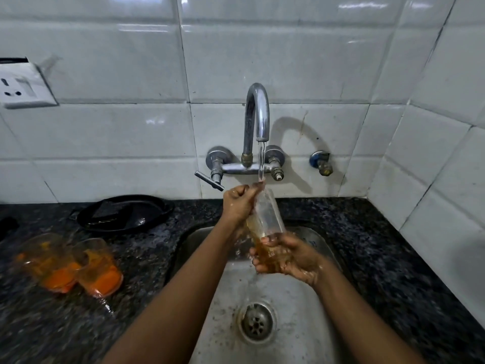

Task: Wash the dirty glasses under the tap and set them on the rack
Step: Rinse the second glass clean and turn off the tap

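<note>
The glass (267, 219) hangs over the sink (296, 306), tilted, its long axis running from the base at five o'clock to the mouth at eleven o'clock, right under the stream from the tap (258, 114); the right hand (286, 256) wraps the amber-stained base; the left hand (238, 202) is curled at the rim, fingers seemingly inside, so it is the nearer one for scrubbing; two orange-stained glasses (76, 266) wait on the counter (393, 245) at nine o'clock; no rack is in view, so the way to it cannot be told.
</note>
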Action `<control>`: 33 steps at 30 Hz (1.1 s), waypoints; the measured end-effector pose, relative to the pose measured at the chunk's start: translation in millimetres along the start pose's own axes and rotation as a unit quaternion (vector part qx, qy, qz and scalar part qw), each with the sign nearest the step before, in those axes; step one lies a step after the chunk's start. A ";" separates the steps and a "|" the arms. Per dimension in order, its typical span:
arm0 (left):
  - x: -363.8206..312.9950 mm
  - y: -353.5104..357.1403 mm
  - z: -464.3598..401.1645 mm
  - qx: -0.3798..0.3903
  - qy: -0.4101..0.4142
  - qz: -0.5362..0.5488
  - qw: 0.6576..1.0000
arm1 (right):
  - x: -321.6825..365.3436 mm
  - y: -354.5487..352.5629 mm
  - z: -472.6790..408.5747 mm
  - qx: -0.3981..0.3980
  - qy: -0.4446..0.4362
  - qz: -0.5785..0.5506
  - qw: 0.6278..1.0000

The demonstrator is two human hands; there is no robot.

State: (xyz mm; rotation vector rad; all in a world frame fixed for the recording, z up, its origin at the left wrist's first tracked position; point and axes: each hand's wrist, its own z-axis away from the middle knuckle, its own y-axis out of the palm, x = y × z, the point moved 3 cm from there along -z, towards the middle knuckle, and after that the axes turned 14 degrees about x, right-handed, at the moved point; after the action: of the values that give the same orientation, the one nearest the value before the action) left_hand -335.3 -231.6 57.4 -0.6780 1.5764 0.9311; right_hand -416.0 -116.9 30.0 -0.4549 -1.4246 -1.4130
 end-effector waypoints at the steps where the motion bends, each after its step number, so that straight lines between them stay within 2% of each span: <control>1: -3.0 1.2 -0.2 0.008 0.011 -0.002 1.000 | 0.1 0.6 -0.6 -0.017 -0.007 0.012 1.000; 3: -11.7 2.1 0.0 0.023 0.019 -0.052 0.998 | 4.8 -2.7 -7.2 -0.085 -0.004 0.104 0.991; 4: -16.4 1.4 0.8 0.040 0.009 -0.086 0.995 | 10.3 -7.4 -10.0 -0.128 0.002 0.182 0.975; 5: -19.4 -1.1 1.7 0.064 -0.010 -0.124 0.990 | 17.2 -12.1 -11.3 -0.175 0.007 0.281 0.944; 6: -20.3 -4.8 3.7 0.092 -0.038 -0.155 0.983 | 25.5 -15.7 -10.3 -0.221 0.017 0.399 0.890; 8: -17.1 -13.8 9.1 0.126 -0.110 -0.163 0.972 | 40.8 -16.3 -5.0 -0.294 0.073 0.622 0.722; 9: -13.1 -17.8 11.9 0.129 -0.143 -0.147 0.970 | 46.0 -15.3 -3.4 -0.309 0.096 0.701 0.636; 10: -7.7 -21.9 14.8 0.127 -0.168 -0.132 0.969 | 51.6 -13.8 -2.5 -0.313 0.106 0.754 0.567; 12: 4.6 -27.1 20.8 0.127 -0.203 -0.111 0.965 | 59.3 -11.3 -2.7 -0.309 0.094 0.832 0.451; 14: 18.7 -29.6 24.7 0.140 -0.232 -0.081 0.959 | 61.9 -11.0 -4.7 -0.301 0.059 0.882 0.358; 17: 29.0 -27.7 27.9 0.146 -0.255 -0.032 0.955 | 62.2 -8.4 -3.2 -0.310 0.061 0.902 0.294; 18: 28.7 -26.1 28.0 0.146 -0.255 -0.013 0.956 | 61.4 -9.1 -3.0 -0.307 0.064 0.904 0.290; 19: 26.5 -23.5 28.7 0.145 -0.253 0.008 0.956 | 59.3 -10.2 -3.9 -0.295 0.066 0.903 0.306; 23: 8.0 -6.7 27.3 0.159 -0.193 0.056 0.967 | 53.3 -23.2 -2.8 -0.299 0.095 0.850 0.422; 26: -7.0 5.4 25.9 0.217 -0.147 -0.008 0.965 | 57.4 -25.4 0.3 -0.328 0.067 0.805 0.490; 28: -9.8 8.9 23.1 0.274 -0.123 -0.086 0.950 | 61.1 -26.6 1.7 -0.341 0.031 0.791 0.507; 29: -12.8 11.2 24.2 0.317 -0.101 -0.146 0.932 | 62.7 -25.4 1.3 -0.342 0.007 0.790 0.509; 30: -15.8 13.5 24.7 0.360 -0.070 -0.245 0.898 | 63.6 -24.5 0.5 -0.337 -0.016 0.790 0.511; 31: -16.3 15.8 23.8 0.397 -0.032 -0.397 0.827 | 63.5 -23.1 -0.8 -0.328 -0.038 0.792 0.513; 32: -13.0 15.5 20.5 0.404 0.001 -0.582 0.706 | 61.7 -21.8 -3.0 -0.316 -0.057 0.797 0.512; 33: -10.1 13.4 15.7 0.374 0.036 -0.747 0.549 | 60.1 -19.9 -4.7 -0.306 -0.074 0.801 0.509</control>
State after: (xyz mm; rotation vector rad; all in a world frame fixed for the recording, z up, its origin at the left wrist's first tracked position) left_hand -336.1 -211.9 69.1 -1.0346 0.7173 -1.0343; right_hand -454.5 -148.7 69.2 -1.7686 -0.0184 -0.1232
